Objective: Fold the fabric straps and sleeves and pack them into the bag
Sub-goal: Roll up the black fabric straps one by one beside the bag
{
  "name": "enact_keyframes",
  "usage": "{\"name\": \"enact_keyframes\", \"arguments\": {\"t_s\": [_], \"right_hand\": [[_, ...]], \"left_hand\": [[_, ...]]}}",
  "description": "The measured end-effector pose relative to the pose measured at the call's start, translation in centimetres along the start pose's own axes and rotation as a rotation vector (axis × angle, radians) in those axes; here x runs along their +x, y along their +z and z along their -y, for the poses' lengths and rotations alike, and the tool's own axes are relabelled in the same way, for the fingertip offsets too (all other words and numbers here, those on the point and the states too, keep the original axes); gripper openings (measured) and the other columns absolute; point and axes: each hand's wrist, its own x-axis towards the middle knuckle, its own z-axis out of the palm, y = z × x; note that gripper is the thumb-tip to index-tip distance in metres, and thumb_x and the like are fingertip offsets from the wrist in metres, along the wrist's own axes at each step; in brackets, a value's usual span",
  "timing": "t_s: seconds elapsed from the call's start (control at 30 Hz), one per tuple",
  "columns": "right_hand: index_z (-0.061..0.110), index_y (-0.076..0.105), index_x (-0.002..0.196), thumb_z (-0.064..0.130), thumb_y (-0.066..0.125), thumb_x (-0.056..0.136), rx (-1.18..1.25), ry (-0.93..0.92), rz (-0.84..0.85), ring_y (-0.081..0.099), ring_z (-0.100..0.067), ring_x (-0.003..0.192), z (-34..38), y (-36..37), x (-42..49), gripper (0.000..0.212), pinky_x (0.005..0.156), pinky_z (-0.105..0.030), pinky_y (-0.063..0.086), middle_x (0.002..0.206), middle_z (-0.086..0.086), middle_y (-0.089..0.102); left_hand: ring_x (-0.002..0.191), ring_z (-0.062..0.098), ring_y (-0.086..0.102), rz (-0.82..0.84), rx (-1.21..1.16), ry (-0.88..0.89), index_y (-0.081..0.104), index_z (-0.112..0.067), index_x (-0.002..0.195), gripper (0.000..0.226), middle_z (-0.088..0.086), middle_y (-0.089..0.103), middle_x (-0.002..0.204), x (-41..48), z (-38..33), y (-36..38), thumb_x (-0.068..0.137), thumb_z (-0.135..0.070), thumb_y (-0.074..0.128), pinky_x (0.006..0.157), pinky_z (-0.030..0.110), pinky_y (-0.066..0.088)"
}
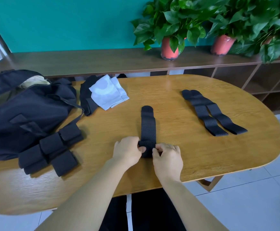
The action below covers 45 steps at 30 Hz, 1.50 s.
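A black perforated strap [148, 125] lies lengthwise on the wooden table [194, 155], its near end rolled up. My left hand [127, 151] and my right hand [167, 157] pinch that rolled end from either side. Two more black straps [212, 112] lie flat side by side at the right. Several folded black straps [52, 147] are stacked at the left, against the dark bag [24, 110], whose top gapes open. White sleeves [108, 94] rest on a black fabric piece [86, 99] beyond the bag.
A low wooden shelf unit [102, 62] runs behind the table, with potted plants [169, 47] in red pots on it. The table's rounded edge curves at the right, over white floor tiles [252, 197].
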Motion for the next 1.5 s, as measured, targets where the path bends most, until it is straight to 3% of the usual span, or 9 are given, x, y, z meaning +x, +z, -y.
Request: {"name": "enact_keyframes", "arguments": {"t_s": [0.13,0.47,0.63,0.8,0.93,1.07,1.2,1.33,1.5], "right_hand": [[0.023,0.070,0.103,0.029,0.057,0.090,-0.072,-0.003,0.009,0.046,-0.012,0.099,-0.2,0.0,0.3,0.019,0.066,-0.028,0.046,0.094,0.007,0.067],[0.024,0.061,0.124,0.021,0.058,0.088,-0.042,-0.045,-0.023,0.047,-0.012,0.111,-0.4,0.2,0.1,0.036,0.072,-0.027,0.046,0.112,0.009,0.065],[0.023,0.066,0.118,0.020,0.059,0.087,-0.048,-0.076,-0.035,0.050,-0.014,0.106,-0.6,0.2,0.4,0.032,0.068,-0.028,0.045,0.106,0.007,0.067],[0.019,0.076,0.084,0.009,0.078,0.064,-0.118,-0.242,-0.094,0.055,-0.022,0.071,-0.8,0.5,0.5,0.022,0.045,-0.023,0.039,0.077,0.002,0.062],[0.017,0.074,0.077,0.009,0.078,0.061,-0.178,-0.306,-0.100,0.054,-0.023,0.066,-0.9,0.3,0.6,0.018,0.045,-0.024,0.039,0.073,0.000,0.058],[0.013,0.073,0.082,0.012,0.055,0.072,-0.197,-0.448,-0.057,0.059,-0.024,0.080,-1.7,-0.2,0.6,0.020,0.057,-0.031,0.048,0.089,0.000,0.063],[0.011,0.071,0.102,0.024,0.044,0.067,-0.189,-0.657,0.161,0.055,-0.020,0.114,-2.8,-1.8,0.0,0.047,0.084,-0.033,0.048,0.115,0.001,0.065],[0.015,0.069,0.110,0.016,0.057,0.079,-0.017,-0.574,0.199,0.062,-0.017,0.101,-2.7,-2.1,0.2,0.033,0.084,-0.031,0.052,0.107,0.001,0.069],[0.014,0.066,0.113,0.019,0.063,0.089,0.131,-0.277,0.132,0.065,-0.019,0.086,-1.1,-1.1,1.3,0.024,0.074,-0.031,0.051,0.093,-0.001,0.071]], "left_hand": [[0.097,0.020,0.065,0.044,-0.051,-0.052,0.055,-0.017,0.123,0.037,0.001,0.064,0.112,0.4,-0.6,-0.5,0.092,-0.037,0.059,0.094,0.043,0.047],[0.088,0.015,0.061,-0.032,0.051,0.031,0.043,-0.022,0.119,0.031,-0.007,0.055,0.088,0.3,-1.4,-0.4,0.094,-0.034,0.058,0.101,0.043,0.041],[0.078,0.014,0.055,-0.048,0.098,0.046,0.044,-0.021,0.114,0.027,-0.004,0.055,0.086,0.7,-1.6,-0.4,0.094,-0.034,0.057,0.086,0.034,0.048],[0.092,0.017,0.059,-0.134,0.355,0.145,0.055,-0.024,0.108,0.025,-0.005,0.064,0.100,0.5,-1.5,-0.5,0.095,-0.044,0.052,0.088,0.033,0.039],[0.120,0.011,0.043,-0.172,0.368,0.403,0.057,-0.029,0.128,0.038,-0.011,0.054,0.130,-0.6,0.1,0.3,0.095,-0.046,0.047,0.094,0.029,0.026],[0.135,0.006,0.031,-0.068,0.306,0.455,0.047,-0.027,0.140,0.052,-0.014,0.041,0.148,-1.5,1.6,0.5,0.093,-0.050,0.048,0.104,0.024,0.013],[0.122,0.004,0.046,-0.077,0.343,0.566,0.059,-0.029,0.128,0.045,-0.014,0.057,0.133,-2.4,2.2,-0.2,0.092,-0.046,0.040,0.100,0.024,0.022],[0.093,0.000,0.059,-0.070,0.121,0.473,0.059,-0.032,0.126,0.051,-0.015,0.070,0.101,-3.2,2.4,-0.5,0.089,-0.051,0.029,0.088,0.019,0.030],[0.092,0.006,0.065,-0.178,-0.282,0.152,0.061,-0.022,0.121,0.034,-0.008,0.070,0.102,-2.3,2.1,0.4,0.088,-0.027,0.065,0.086,0.025,0.053]]}}
